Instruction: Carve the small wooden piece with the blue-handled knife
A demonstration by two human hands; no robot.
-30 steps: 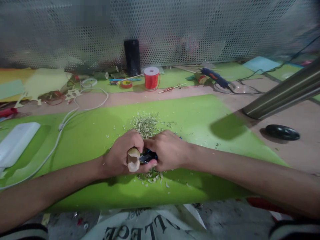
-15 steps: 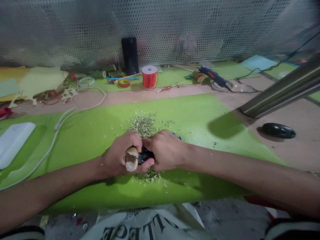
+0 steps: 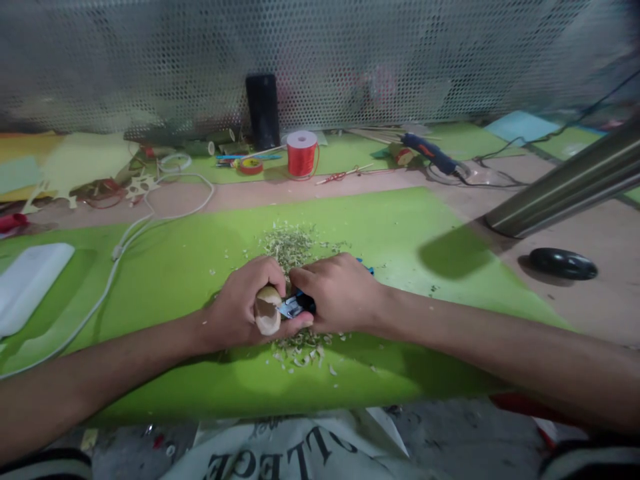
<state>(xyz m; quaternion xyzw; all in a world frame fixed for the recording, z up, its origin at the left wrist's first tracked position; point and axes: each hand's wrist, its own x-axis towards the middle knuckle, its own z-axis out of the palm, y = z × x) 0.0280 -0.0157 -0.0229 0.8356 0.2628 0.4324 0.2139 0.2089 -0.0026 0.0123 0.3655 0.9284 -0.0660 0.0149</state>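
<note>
My left hand (image 3: pixel 240 303) is closed round a short hollow bamboo piece (image 3: pixel 269 320), whose pale, uneven cut end faces me. In my right hand (image 3: pixel 343 293) is a utility knife (image 3: pixel 301 305) with a dark and blue body, and the fingers are wrapped round it. Its short blade points left and touches or nearly touches the bamboo's rim. The two hands are close together, with my left thumb tip stretched under the knife. Pale green and white shavings (image 3: pixel 290 243) lie heaped behind the hands and scattered in front of them on a green mat (image 3: pixel 390 227).
A white power bank (image 3: pixel 37 287) with a cable lies left. Along the back stand a phone (image 3: pixel 263 110) and a red thread spool (image 3: pixel 302 153), with a hot glue gun (image 3: pixel 433 155) to their right. A metal post (image 3: pixel 555 190) and a black oval object (image 3: pixel 563 263) are at right.
The knife has pulled slightly right and up from the bamboo, showing more of its blade. My right hand has shifted a little right. The whole view has moved slightly.
</note>
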